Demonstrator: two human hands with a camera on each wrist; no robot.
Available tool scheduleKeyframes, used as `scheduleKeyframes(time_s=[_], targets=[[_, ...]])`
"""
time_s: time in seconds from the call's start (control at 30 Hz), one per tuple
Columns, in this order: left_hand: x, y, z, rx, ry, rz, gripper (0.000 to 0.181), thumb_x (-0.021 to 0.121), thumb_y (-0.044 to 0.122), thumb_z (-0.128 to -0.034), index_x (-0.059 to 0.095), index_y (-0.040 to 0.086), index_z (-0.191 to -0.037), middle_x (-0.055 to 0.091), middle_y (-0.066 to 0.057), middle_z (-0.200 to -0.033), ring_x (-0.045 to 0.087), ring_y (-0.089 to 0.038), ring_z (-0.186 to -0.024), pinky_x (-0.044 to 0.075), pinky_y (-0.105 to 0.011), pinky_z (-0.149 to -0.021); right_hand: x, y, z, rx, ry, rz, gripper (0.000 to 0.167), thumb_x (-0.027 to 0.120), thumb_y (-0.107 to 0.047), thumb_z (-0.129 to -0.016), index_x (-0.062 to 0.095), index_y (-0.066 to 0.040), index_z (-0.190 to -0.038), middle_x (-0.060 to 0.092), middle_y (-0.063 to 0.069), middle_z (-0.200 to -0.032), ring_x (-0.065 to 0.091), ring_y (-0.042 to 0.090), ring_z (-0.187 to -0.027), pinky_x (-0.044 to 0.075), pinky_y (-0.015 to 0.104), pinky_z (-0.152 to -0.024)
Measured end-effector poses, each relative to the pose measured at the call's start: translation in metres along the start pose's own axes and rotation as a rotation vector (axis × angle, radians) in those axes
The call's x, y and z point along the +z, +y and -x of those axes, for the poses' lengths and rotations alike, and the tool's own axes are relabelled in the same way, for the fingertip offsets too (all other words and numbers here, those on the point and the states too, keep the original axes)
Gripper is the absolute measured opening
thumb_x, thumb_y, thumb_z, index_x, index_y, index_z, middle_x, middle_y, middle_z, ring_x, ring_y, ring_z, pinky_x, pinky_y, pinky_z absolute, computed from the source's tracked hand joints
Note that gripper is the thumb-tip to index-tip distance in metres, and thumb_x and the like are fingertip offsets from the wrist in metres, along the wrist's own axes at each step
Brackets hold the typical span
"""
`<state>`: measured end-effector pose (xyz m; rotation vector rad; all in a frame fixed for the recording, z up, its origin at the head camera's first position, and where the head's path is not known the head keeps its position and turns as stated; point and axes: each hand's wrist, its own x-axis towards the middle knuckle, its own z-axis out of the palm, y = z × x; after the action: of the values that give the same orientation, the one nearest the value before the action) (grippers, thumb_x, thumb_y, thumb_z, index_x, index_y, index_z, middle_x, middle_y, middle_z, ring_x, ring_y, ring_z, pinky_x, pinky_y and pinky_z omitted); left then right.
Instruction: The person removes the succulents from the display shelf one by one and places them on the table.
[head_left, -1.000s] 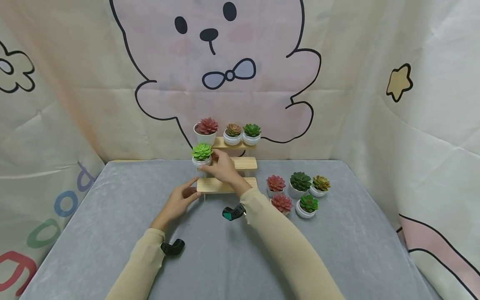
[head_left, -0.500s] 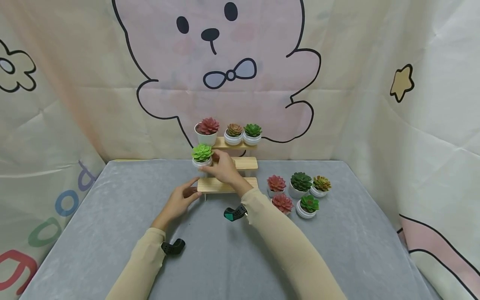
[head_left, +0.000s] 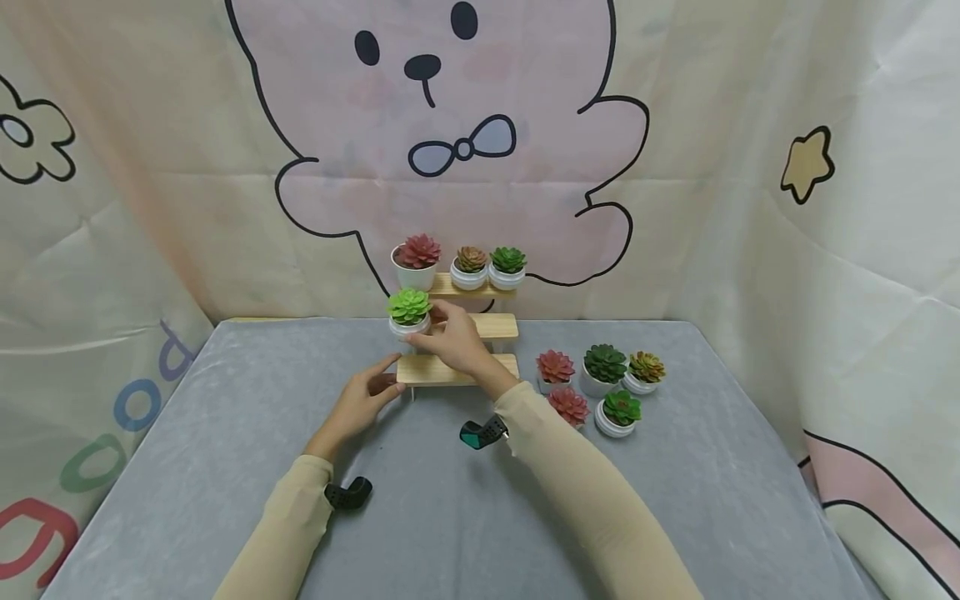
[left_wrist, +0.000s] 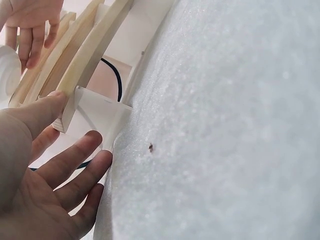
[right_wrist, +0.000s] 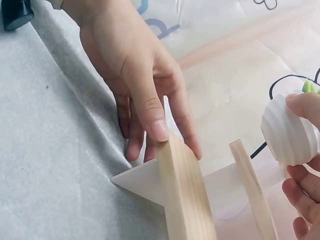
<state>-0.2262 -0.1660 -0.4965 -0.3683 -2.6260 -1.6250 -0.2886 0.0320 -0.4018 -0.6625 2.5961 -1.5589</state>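
Observation:
In the head view, my right hand [head_left: 459,340] pinches the white pot of a bright green potted succulent [head_left: 409,308] between thumb and fingers. That pot is at the left end of the middle board of a three-tier wooden shelf stand [head_left: 431,372]; whether it bears on the board cannot be told. Lower left, my left hand [head_left: 358,402] grips the left end of the lowest board. The left wrist view shows its thumb on the board [left_wrist: 75,75], the other fingers spread near the clear side panel [left_wrist: 95,112]. The white ribbed pot [right_wrist: 287,130] appears at the right of the right wrist view.
A red succulent [head_left: 417,253], a brownish one [head_left: 470,265] and a green one [head_left: 507,265] stand on the top tier. Right of the stand, several potted succulents [head_left: 603,367] are grouped on the grey cloth [head_left: 420,517]. A printed curtain [head_left: 480,200] hangs behind.
My right wrist has shifted slightly to the right while its fingers stay on the succulent's pot. My left hand keeps its place on the board. The head view has drifted a little.

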Motion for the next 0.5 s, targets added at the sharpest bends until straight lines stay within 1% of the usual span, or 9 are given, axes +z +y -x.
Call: scheduleKeyframes(time_s=[0.23, 0.5], targets=[[0.000, 0.000, -0.001, -0.027, -0.007, -0.019, 0.062, 0.063, 0.026, -0.1016, 0.040, 0.005, -0.155, 0.063, -0.028, -0.134, 0.065, -0.043, -0.121, 0.054, -0.054, -0.099, -0.009, -0.005, 0.009, -0.050, 0.022, 0.001, 0.062, 0.083, -0.026, -0.085, 0.058, -0.011, -0.140, 0.067, 0.009, -0.130, 0.060, 0.025, -0.122, 0.049, 0.048, -0.105], [0.001, 0.001, -0.001, -0.049, -0.007, -0.035, 0.062, 0.064, 0.026, -0.1013, 0.039, 0.007, -0.156, 0.063, -0.028, -0.135, 0.065, -0.042, -0.122, 0.054, -0.054, -0.099, -0.017, -0.006, 0.018, -0.061, 0.034, 0.032, 0.064, 0.083, -0.027, -0.086, 0.057, -0.010, -0.142, 0.065, 0.009, -0.132, 0.059, 0.025, -0.123, 0.046, 0.049, -0.109]])
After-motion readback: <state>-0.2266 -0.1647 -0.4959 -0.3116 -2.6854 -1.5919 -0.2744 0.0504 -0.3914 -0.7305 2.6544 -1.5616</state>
